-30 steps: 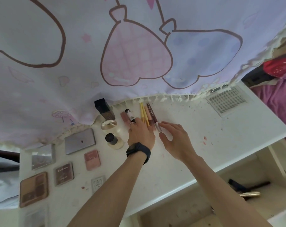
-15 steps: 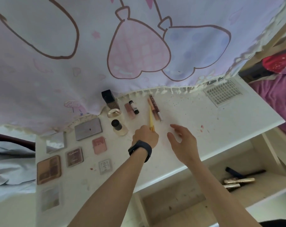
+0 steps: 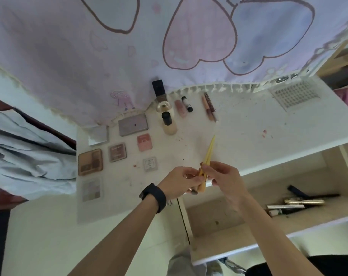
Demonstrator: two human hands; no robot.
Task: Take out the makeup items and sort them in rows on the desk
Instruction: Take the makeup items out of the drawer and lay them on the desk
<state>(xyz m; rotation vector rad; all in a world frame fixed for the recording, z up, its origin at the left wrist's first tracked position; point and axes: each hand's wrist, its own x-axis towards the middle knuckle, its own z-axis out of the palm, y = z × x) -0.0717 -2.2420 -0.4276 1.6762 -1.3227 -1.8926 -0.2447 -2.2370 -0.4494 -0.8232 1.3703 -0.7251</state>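
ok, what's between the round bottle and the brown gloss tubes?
Head view: a pink tube and a small black-capped tube, between the round bottle and the gloss tubes.

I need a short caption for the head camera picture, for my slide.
Left hand and right hand hold two yellow pencils over the desk, palettes in rows, drawer open.

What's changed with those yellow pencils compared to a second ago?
The left hand lifted the yellow pencils out of the back row and drew them toward the front edge of the desk. The right hand, open before, now pinches them too. The palettes, bottles and tubes stayed put.
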